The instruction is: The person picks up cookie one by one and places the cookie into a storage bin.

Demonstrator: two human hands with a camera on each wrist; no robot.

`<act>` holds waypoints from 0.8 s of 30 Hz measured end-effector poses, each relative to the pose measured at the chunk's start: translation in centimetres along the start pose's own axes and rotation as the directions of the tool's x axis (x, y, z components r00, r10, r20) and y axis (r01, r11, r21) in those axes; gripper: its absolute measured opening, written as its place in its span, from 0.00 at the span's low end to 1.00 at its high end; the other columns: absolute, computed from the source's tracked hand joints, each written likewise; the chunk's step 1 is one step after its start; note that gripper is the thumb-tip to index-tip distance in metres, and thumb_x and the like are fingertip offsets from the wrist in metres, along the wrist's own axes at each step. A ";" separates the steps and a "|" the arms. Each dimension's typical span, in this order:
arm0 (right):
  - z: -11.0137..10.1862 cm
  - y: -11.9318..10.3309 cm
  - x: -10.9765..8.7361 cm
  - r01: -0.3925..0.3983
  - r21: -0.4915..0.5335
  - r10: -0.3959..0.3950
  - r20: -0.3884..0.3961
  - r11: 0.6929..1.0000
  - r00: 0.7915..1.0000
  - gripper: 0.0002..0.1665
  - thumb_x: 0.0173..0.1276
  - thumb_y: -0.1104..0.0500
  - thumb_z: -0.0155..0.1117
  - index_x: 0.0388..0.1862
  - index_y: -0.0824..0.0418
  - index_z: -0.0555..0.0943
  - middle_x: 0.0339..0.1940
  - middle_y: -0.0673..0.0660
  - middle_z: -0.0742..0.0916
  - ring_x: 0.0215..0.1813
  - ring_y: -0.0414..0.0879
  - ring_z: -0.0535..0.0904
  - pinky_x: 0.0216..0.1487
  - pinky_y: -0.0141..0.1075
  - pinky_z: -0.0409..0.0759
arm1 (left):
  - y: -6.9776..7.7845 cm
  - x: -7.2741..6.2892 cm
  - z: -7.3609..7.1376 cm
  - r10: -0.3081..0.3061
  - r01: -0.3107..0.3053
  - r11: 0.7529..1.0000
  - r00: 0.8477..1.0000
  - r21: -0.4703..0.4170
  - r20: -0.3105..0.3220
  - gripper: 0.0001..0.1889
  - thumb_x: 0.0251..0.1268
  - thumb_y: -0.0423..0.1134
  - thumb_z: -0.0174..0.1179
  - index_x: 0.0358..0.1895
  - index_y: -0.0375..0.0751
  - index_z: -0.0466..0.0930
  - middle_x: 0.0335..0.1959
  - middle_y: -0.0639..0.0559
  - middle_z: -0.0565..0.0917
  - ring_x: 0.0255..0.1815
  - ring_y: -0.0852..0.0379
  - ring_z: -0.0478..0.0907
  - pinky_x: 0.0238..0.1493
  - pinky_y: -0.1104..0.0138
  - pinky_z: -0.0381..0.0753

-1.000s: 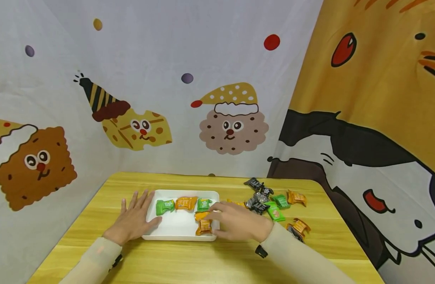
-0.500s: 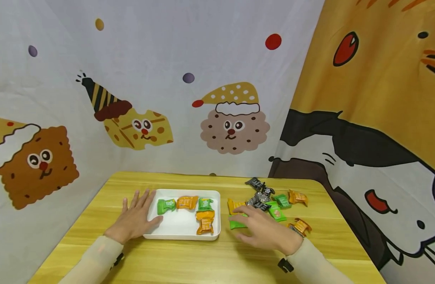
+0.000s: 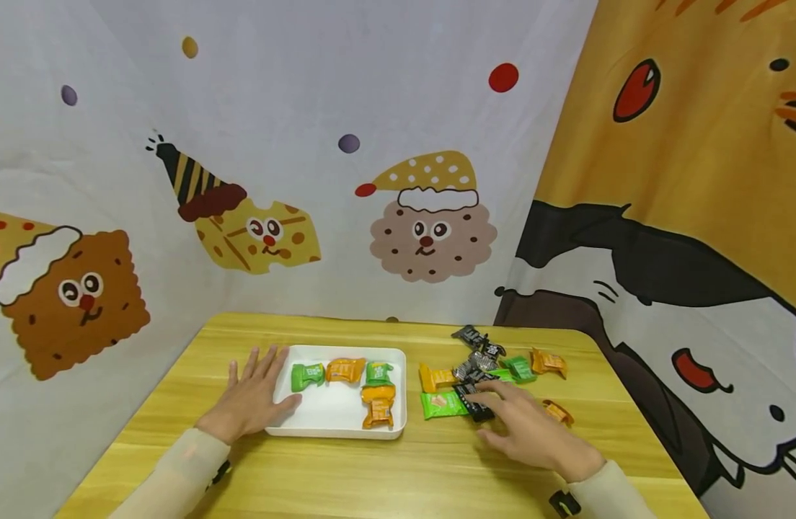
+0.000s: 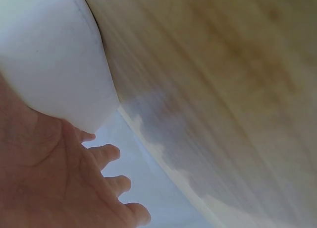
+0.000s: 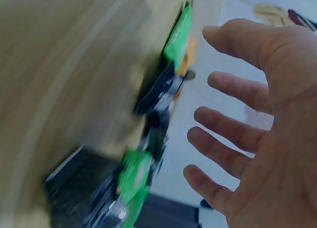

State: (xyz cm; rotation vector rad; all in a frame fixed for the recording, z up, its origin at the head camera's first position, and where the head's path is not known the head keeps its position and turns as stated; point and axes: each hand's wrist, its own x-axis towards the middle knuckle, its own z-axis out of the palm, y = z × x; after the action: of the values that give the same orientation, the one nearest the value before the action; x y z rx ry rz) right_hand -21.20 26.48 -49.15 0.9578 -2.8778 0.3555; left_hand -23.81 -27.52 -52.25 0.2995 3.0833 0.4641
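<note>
My left hand (image 3: 250, 398) rests at the left rim of a white tray (image 3: 326, 434), fingers spread and thumb over the edge; in the left wrist view its palm lies against the tray's wall (image 4: 64, 54). Inside the tray are wrapped candies: a green one (image 3: 307, 376), an orange one (image 3: 345, 370), another green one (image 3: 378, 374) and orange wrapping (image 3: 378, 411) at the lower right. My right hand (image 3: 531, 427) hovers over candies right of the tray, fingertips close by a black packet (image 3: 474, 401). The right wrist view shows its fingers (image 5: 233, 89) apart, holding nothing.
Beside the black packet lie a green packet (image 3: 443, 405) and an orange candy (image 3: 436, 376). Black candies (image 3: 471, 336), a green one (image 3: 520, 369) and orange ones (image 3: 549, 362) are scattered behind. The wooden table (image 3: 372, 479) meets a printed cloth (image 3: 424, 86) at the back.
My right hand has moved from the tray's right end rightward to the loose candies, uncovering the green and black packets. My left hand stays at the tray.
</note>
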 end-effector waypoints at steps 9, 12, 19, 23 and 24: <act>0.2 2.4 -2.9 -0.122 -0.036 0.120 -0.069 0.992 0.990 0.43 0.69 0.47 0.92 0.80 0.50 0.86 0.80 0.62 0.86 0.78 0.69 0.84 0.70 0.77 0.85 | -0.1 -0.1 0.2 0.003 -0.003 1.000 1.000 0.005 -0.011 0.56 0.85 0.70 0.62 0.98 0.39 0.49 0.97 0.28 0.54 0.98 0.17 0.42 0.88 0.13 0.40; 0.0 3.3 -3.9 -0.156 -0.033 0.153 -0.081 0.987 0.985 0.45 0.66 0.46 0.94 0.80 0.50 0.87 0.80 0.64 0.86 0.77 0.70 0.85 0.70 0.76 0.86 | -0.1 0.0 0.2 0.010 -0.010 1.000 1.000 0.005 -0.018 0.56 0.85 0.70 0.62 0.98 0.39 0.49 0.97 0.28 0.54 0.97 0.17 0.43 0.88 0.12 0.40; 0.1 5.4 -5.7 -0.238 -0.025 0.237 -0.053 0.971 0.970 0.49 0.62 0.36 0.94 0.78 0.50 0.87 0.78 0.66 0.86 0.72 0.72 0.85 0.64 0.74 0.89 | -0.1 0.0 0.1 0.004 -0.004 1.000 1.000 0.008 -0.007 0.56 0.85 0.70 0.62 0.98 0.39 0.49 0.97 0.28 0.54 0.97 0.17 0.42 0.88 0.13 0.40; 0.1 6.1 -6.4 -0.267 0.001 0.267 -0.008 0.964 0.964 0.53 0.61 0.32 0.93 0.80 0.51 0.86 0.77 0.67 0.86 0.71 0.72 0.86 0.61 0.72 0.90 | 0.0 0.0 0.1 0.007 -0.007 1.000 1.000 0.008 -0.007 0.57 0.85 0.70 0.62 0.98 0.38 0.49 0.97 0.28 0.53 0.97 0.17 0.42 0.88 0.13 0.40; 0.1 6.2 -6.6 -0.272 0.006 0.272 0.000 0.962 0.962 0.53 0.61 0.31 0.92 0.81 0.51 0.85 0.77 0.67 0.86 0.71 0.73 0.86 0.61 0.72 0.91 | 0.0 0.0 0.1 0.007 -0.007 1.000 1.000 0.009 -0.007 0.57 0.85 0.70 0.62 0.98 0.38 0.49 0.97 0.28 0.53 0.97 0.17 0.42 0.88 0.13 0.40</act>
State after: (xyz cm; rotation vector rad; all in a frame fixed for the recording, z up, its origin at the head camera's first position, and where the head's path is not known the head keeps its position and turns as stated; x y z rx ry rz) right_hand -19.67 35.06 -51.48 0.5598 -3.0121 0.3831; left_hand -23.78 -27.49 -52.36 0.3089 3.0931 0.4525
